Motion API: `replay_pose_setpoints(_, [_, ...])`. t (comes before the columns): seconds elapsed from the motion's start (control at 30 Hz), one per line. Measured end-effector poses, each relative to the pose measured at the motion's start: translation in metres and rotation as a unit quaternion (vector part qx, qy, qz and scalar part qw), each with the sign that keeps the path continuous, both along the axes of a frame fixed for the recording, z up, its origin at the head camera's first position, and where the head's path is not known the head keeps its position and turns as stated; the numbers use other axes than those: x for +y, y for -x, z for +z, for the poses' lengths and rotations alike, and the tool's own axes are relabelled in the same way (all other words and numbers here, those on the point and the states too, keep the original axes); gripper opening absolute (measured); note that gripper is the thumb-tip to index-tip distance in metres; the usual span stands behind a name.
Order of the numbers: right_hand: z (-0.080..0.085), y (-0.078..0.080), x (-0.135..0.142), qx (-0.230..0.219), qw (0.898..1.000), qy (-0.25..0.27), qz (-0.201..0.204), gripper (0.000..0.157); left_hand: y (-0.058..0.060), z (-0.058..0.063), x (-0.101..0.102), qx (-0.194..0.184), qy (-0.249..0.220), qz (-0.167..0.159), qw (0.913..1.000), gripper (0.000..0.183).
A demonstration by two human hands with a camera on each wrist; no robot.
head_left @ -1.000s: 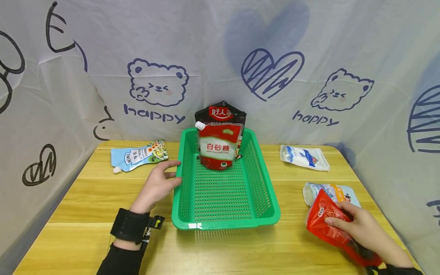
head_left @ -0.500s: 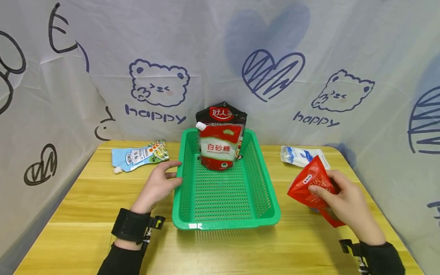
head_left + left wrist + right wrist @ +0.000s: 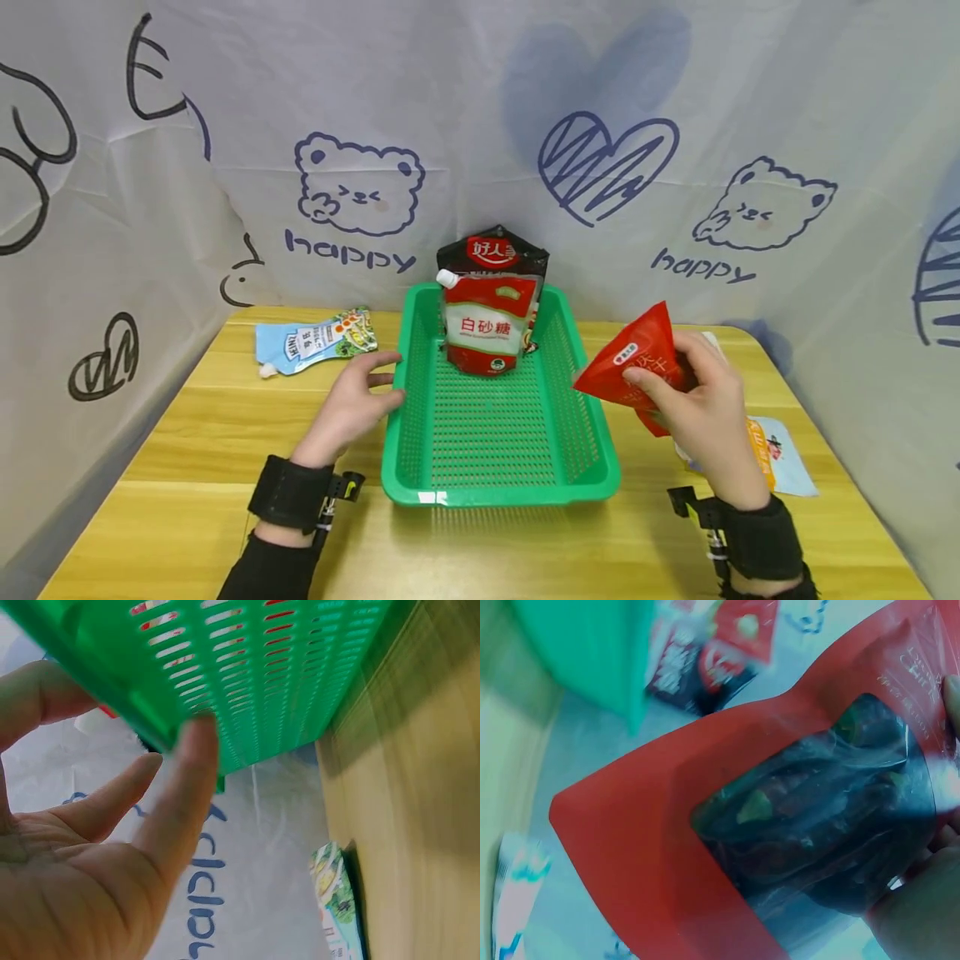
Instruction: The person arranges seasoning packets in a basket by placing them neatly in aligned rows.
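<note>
My right hand [image 3: 705,400] grips a red bag of dried chilies [image 3: 637,362], tilted in the air at the right rim of a green plastic basket [image 3: 502,496]. Through the bag's clear window [image 3: 810,810], dark contents show in the right wrist view. My left hand [image 3: 352,412] has its fingers spread, with the fingertips touching the basket's left rim. In the left wrist view, a blurred finger [image 3: 184,791] reaches the basket's outer side. Leaning at the basket's far end are a red-and-white white sugar pouch [image 3: 487,325] with a white cap and a black-and-red pouch [image 3: 491,252] behind it.
A light blue Heinz pouch [image 3: 315,342] lies on the wooden table [image 3: 187,433] left of the basket. Right of it, a blue-and-orange pouch [image 3: 780,458] is partly hidden by my right hand. White cloth walls [image 3: 480,75] with drawings enclose the table.
My right hand has lifted the red bag and carried it leftward and away from me to the basket's right rim. My left hand stays at the basket. The view has shifted slightly.
</note>
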State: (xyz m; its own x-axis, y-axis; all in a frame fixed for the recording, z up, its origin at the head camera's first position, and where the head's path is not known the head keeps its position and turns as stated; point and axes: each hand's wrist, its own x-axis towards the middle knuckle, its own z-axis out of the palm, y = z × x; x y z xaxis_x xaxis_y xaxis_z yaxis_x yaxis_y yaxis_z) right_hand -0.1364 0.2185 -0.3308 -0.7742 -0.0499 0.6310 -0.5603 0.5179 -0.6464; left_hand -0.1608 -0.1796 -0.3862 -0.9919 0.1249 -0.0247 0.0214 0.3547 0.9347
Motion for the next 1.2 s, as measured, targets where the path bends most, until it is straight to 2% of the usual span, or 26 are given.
replay_pose_setpoints(0.2, [0.006,0.001,-0.029,0.009,0.999,0.020,0.044,0.053,-0.007,0.014,-0.003,0.027,0.024,0.015,0.9992,0.063])
replay_pose_setpoints(0.37, [0.008,0.000,-0.048,0.004,0.998,0.011,0.067,0.051,-0.019,0.031,0.002,0.079,0.009,0.023,0.9966,0.059])
replay_pose_setpoints(0.53, [0.003,-0.002,-0.060,0.018,0.997,-0.016,0.072,0.050,-0.036,0.054,0.021,0.143,-0.025,-0.002,0.9895,0.056])
replay_pose_setpoints(0.67, [0.000,-0.003,-0.065,0.040,0.996,-0.041,0.070,0.052,-0.047,0.065,0.040,0.168,-0.043,-0.027,0.9846,0.056])
replay_pose_setpoints(0.97, [0.000,-0.009,-0.074,0.042,0.990,-0.103,0.088,0.048,-0.057,0.073,0.069,0.167,-0.075,-0.080,0.9799,0.054])
replay_pose_setpoints(1.2, [-0.003,-0.009,-0.082,0.065,0.981,-0.148,0.103,0.053,-0.060,0.071,0.079,0.116,-0.056,-0.089,0.9877,0.050])
